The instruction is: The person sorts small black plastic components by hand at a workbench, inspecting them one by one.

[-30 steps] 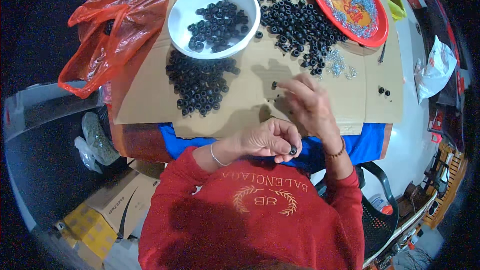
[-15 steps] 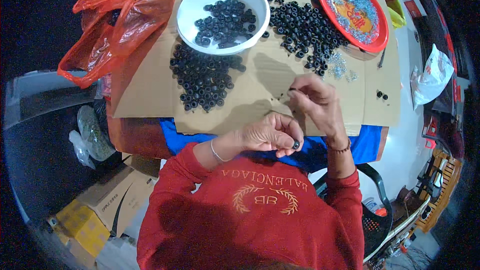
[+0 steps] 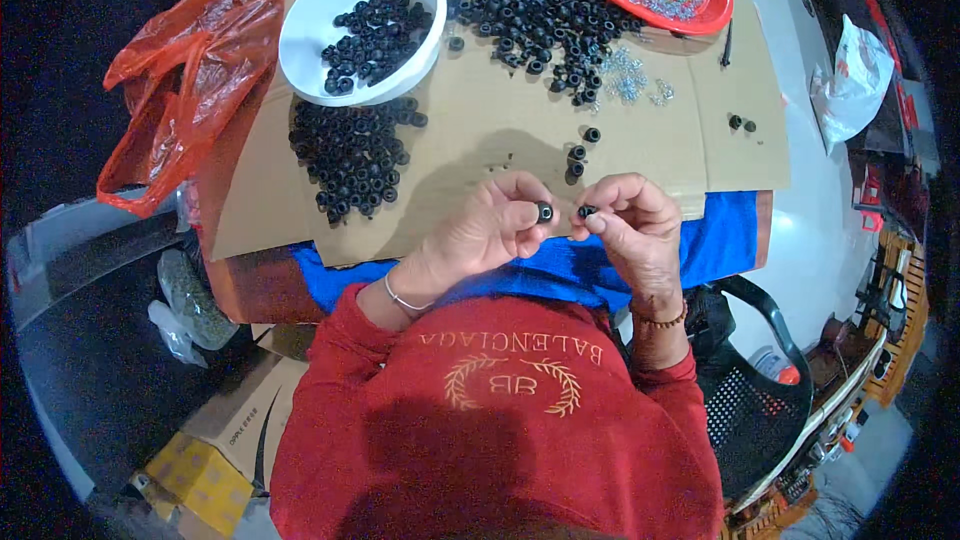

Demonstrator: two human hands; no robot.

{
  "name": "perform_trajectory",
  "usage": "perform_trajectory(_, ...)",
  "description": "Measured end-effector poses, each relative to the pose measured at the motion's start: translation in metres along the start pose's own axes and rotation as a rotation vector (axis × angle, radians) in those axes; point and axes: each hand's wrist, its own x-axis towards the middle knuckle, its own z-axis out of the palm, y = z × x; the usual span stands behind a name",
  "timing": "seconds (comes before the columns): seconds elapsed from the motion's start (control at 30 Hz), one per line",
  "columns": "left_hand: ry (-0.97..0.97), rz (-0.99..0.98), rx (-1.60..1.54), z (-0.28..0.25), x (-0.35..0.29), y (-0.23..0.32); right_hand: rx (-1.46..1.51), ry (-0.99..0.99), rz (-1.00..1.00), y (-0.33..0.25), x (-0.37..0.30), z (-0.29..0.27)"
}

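My left hand (image 3: 492, 223) pinches a small black ring-shaped part (image 3: 544, 211) between thumb and forefinger, its round opening facing right. Close beside it, my right hand (image 3: 638, 228) grips another small black part (image 3: 587, 211) at its fingertips, mostly covered by them. The two parts are a short gap apart, just above the near edge of the cardboard (image 3: 470, 175). A few loose black parts (image 3: 577, 153) lie on the cardboard just beyond my right hand.
A white bowl (image 3: 425, 58) holds more black parts, with a pile (image 3: 350, 155) before it and a larger heap (image 3: 540, 20) to its right. Small clear pieces fill a red plate (image 3: 715, 18); some clear pieces (image 3: 625, 75) lie loose. A red plastic bag (image 3: 190, 70) lies left.
My left hand has risen from near my chest with its black part. My right hand has come level with it, fingertips now facing the left. The whole view has shifted somewhat.
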Motion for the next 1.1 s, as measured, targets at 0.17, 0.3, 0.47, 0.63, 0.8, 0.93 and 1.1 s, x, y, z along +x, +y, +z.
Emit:
perform_trajectory(0.17, -0.016, 0.021, -0.033, 0.011, 0.004, -0.004, -0.159, 0.051, -0.101, -0.004, -0.005, 0.002)
perform_trajectory(0.3, -0.008, 0.032, -0.051, 0.014, 0.002, -0.006, -0.62, -0.03, -0.475, -0.012, -0.004, 0.007)
perform_trajectory(0.47, -0.006, 0.039, -0.009, 0.015, 0.003, -0.006, -0.759, 0.004, -0.549, -0.014, -0.007, 0.013)
perform_trajectory(0.63, 0.024, 0.061, 0.04, 0.015, 0.003, -0.006, -0.85, 0.001, -0.617, -0.013, -0.007, 0.013)
perform_trajectory(0.8, 0.08, 0.09, 0.077, 0.014, 0.004, -0.006, -0.887, -0.001, -0.619, -0.011, -0.007, 0.014)
perform_trajectory(0.93, 0.101, 0.092, 0.101, 0.014, 0.004, -0.006, -0.898, 0.003, -0.595, -0.01, -0.007, 0.014)
perform_trajectory(1.1, 0.083, 0.129, 0.185, 0.013, 0.005, -0.006, -0.914, 0.002, -0.584, -0.009, -0.006, 0.013)
